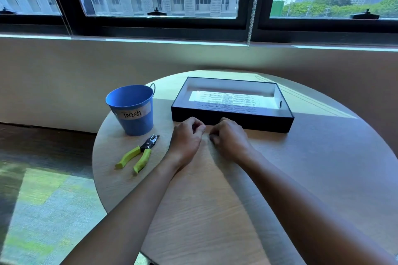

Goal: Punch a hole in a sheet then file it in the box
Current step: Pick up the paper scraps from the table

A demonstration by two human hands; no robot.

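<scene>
A shallow black box (232,121) with a white inside lies on the round wooden table, and a printed sheet (228,101) lies flat in it. A hole punch (140,153) with green handles lies on the table left of my hands, below the bucket. My left hand (187,137) and my right hand (228,137) rest on the tabletop just in front of the box, close together, fingers loosely curled. Neither hand holds anything that I can see.
A blue bucket (132,109) labelled "Trash" stands at the table's left edge. The round table (312,168) ends at the left with carpeted floor below. A wall and window sill run behind the table.
</scene>
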